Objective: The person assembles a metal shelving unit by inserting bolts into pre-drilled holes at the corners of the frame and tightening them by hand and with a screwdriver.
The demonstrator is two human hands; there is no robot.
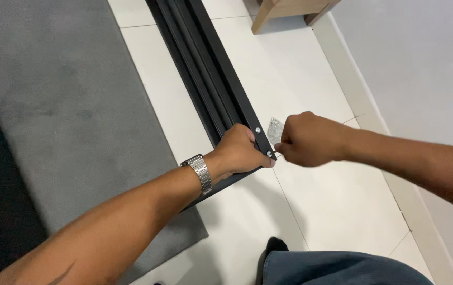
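Fingers of the left hand wrap the near end of the black metal frame on the floor. Right hand, a closed fist beside that end, hides whatever it grips. Two screws show; one clear bag peeks out behind.

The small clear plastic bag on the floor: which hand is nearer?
Right. The right hand sits against the clear bag; the left hand grips the black frame just across from it.

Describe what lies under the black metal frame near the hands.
White floor tiles lie under the black metal frame, beside a grey mat. The left hand covers the corner's underside.
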